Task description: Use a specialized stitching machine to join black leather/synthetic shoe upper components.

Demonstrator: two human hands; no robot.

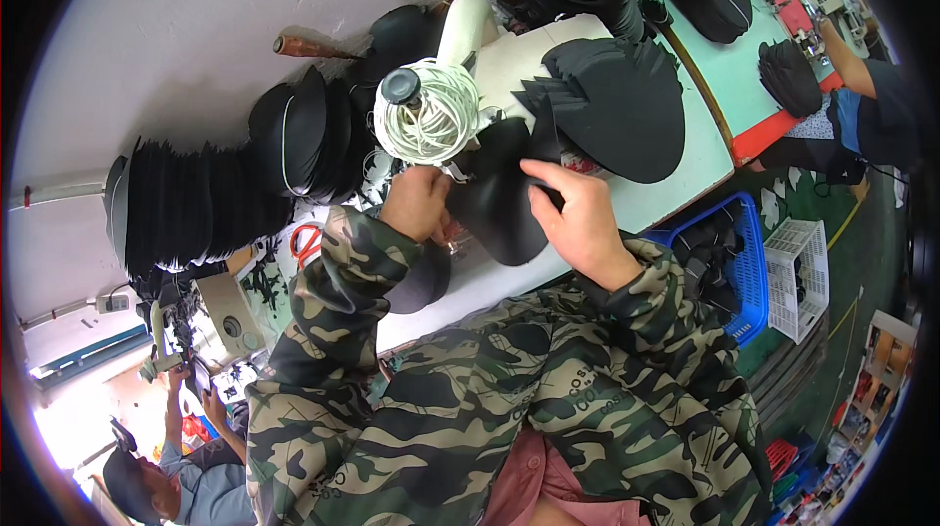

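A black, smooth, leather-like panel [501, 208] lies in front of me under the pale sewing machine arm [468, 28]. My left hand [419, 205] is curled at its left edge, with the fingertips partly hidden. At the panel's right edge, my right hand [580, 217] has index finger and thumb on it, while the other fingers are out of sight. A coil of white cord [428, 115] sits on the machine, just above my left hand. Beyond my right hand, a fanned stack of black panels [627, 110] rests on the table. Another black piece [421, 281] lies below my left wrist.
Tied black bundles [305, 134] and a long row of panels [196, 203] line the wall side. Red-handled scissors [305, 244] lie left of my sleeve. A blue basket [749, 276] and a white crate [795, 281] stand right. Co-workers are at lower left and far right.
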